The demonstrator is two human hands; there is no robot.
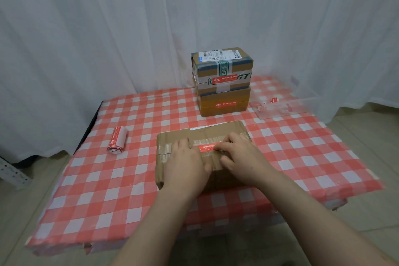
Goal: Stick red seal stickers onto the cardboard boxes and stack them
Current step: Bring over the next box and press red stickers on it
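Note:
A flat cardboard box (218,134) lies in the middle of the checked table. A red seal sticker (206,147) lies across its taped top seam. My left hand (186,162) rests flat on the box top, its fingertips at the sticker's left end. My right hand (239,155) presses on the sticker's right end with its fingers bent down. Behind stands a stack of two boxes: a green-taped box (222,69) on a plain brown box (223,101), each with a red sticker on its front.
A roll of red seal stickers (116,140) lies on the left of the red-and-white checked tablecloth (108,190). A clear plastic tray (280,104) with scraps sits at the back right. White curtains hang behind the table.

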